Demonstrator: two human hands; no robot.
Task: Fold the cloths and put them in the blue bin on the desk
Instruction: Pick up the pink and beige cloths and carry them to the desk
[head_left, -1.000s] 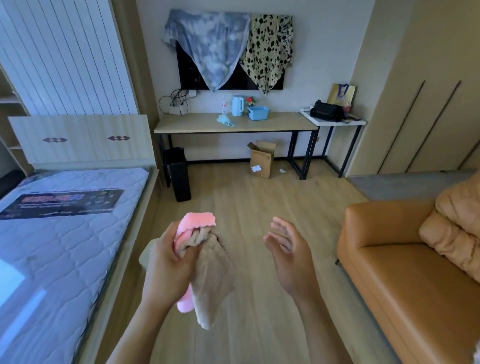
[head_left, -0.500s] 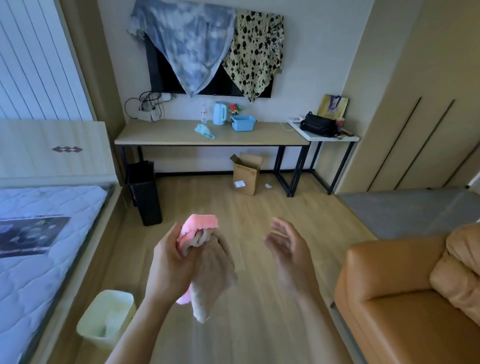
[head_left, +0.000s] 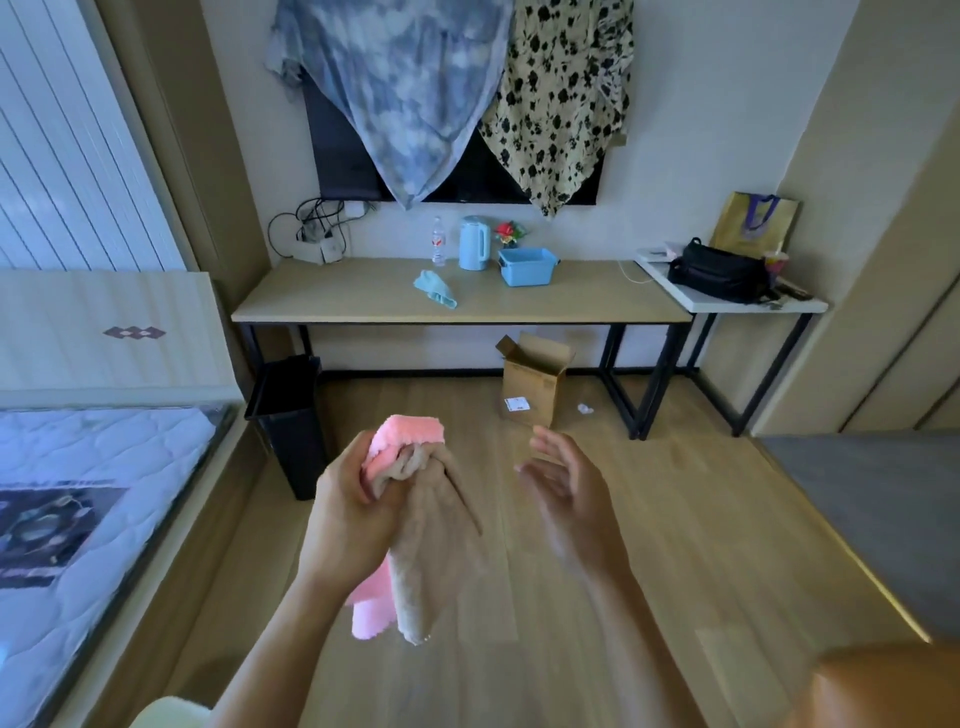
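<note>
The wooden desk (head_left: 519, 299) with its small blue plastic bin (head_left: 527, 267) now looms closer than a second ago. The left hand (head_left: 353, 514) stays clenched around a bunched pink cloth (head_left: 410, 431) and beige cloth (head_left: 436, 551); the right hand (head_left: 569, 493) hovers empty, fingers spread. Folding probably follows at the desk.

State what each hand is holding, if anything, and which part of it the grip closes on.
The left hand holds a pink cloth and a beige cloth bunched together near their upper ends; the rest hangs below. The right hand is open and holds nothing.
</note>
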